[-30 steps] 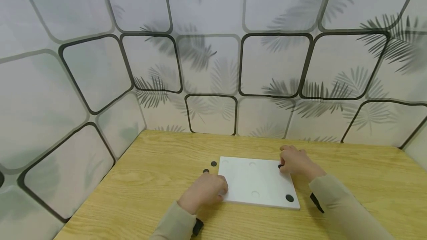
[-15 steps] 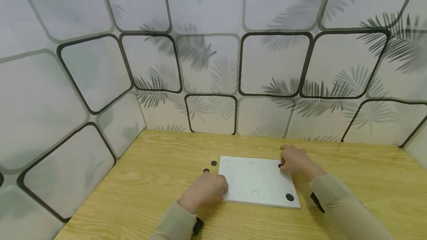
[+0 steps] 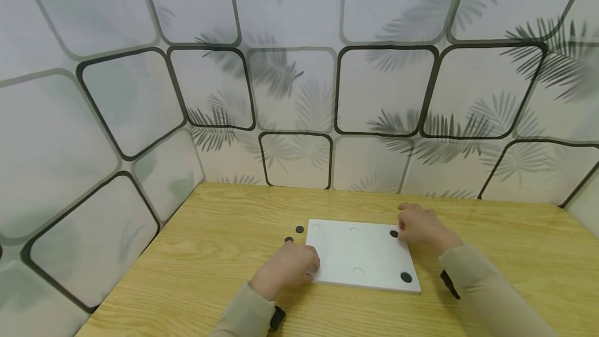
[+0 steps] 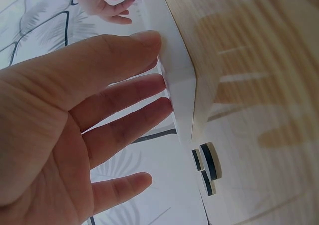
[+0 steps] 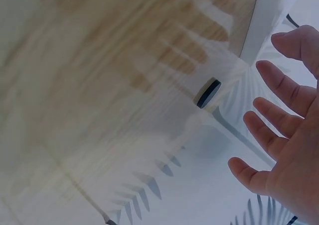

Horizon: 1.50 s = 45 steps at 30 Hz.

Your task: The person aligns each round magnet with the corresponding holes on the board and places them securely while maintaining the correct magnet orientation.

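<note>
A white rectangular board [image 3: 360, 254] with shallow round recesses lies on the table. One black disc [image 3: 394, 233] sits near its far right corner, and a second black disc [image 3: 406, 277] near its front right corner. My right hand [image 3: 420, 227] hovers just beside the far disc, fingers spread and holding nothing in the right wrist view. The thumb and fingers of my left hand [image 3: 286, 270] touch the board's front left edge, its fingers fairly straight in the left wrist view.
Left of the board, several black discs [image 4: 209, 160] lie on the wood-grain table [image 3: 224, 254]. Another black disc [image 5: 208, 93] lies on the table beside the board in the right wrist view. A patterned cloth wall [image 3: 295, 92] stands behind the table and on the left.
My right hand has drawn slightly to the right, away from the far disc, which now shows more fully on the board. The left hand stays in place.
</note>
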Available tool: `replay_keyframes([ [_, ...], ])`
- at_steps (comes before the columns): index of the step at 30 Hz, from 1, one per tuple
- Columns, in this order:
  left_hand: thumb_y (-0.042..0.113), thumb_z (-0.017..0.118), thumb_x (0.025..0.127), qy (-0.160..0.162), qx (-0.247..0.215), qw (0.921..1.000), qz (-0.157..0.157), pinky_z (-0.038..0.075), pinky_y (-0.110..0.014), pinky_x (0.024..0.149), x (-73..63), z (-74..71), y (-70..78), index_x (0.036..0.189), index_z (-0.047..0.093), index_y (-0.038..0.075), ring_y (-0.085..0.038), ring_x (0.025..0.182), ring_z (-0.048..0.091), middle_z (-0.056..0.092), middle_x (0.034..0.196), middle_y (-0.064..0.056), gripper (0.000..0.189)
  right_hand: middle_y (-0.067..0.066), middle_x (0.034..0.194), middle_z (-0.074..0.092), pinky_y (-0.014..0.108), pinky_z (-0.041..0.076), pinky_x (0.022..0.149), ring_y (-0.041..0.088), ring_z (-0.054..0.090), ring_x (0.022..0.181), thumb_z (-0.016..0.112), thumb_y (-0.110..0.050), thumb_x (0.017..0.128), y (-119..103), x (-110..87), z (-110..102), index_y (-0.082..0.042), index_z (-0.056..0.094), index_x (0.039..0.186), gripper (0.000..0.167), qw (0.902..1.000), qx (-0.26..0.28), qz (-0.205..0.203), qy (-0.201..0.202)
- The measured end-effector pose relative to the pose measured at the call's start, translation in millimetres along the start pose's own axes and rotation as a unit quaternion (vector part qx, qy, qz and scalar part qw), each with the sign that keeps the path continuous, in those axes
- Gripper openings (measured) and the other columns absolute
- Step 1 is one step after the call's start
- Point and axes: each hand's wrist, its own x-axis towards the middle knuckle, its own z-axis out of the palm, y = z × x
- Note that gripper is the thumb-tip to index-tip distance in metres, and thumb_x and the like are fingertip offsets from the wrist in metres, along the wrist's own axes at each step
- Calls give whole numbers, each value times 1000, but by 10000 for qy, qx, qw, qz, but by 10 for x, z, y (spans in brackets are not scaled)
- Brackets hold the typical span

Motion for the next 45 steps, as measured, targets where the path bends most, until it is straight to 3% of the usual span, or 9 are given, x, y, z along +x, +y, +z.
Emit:
replay_keyframes([
  [14, 24, 73, 72, 178, 22, 9996, 219, 43, -22, 57, -8, 31, -28, 78, 69, 20, -1, 72, 55, 61, 85, 13, 8, 28, 120, 44, 60, 34, 62, 46, 44, 100, 58, -12, 68, 194, -88, -66, -13, 56, 66, 3, 9998, 62, 83, 159],
  [23, 23, 73, 72, 64, -64, 10000, 1, 41, -20, 58, -24, -2, -7, 77, 69, 22, 2, 73, 54, 60, 86, 15, 6, 28, 120, 43, 57, 35, 61, 46, 44, 100, 59, -12, 66, 258, -89, -82, -12, 58, 69, 3, 9997, 157, 194, 79],
  [45, 23, 73, 72, 48, -45, 10000, 4, 42, -22, 59, -17, -7, -7, 80, 69, 21, -1, 74, 55, 60, 88, 15, 9, 29, 116, 45, 64, 32, 66, 48, 43, 100, 67, -20, 66, 331, -106, 10, -14, 58, 66, 11, 9996, -21, 251, -86],
])
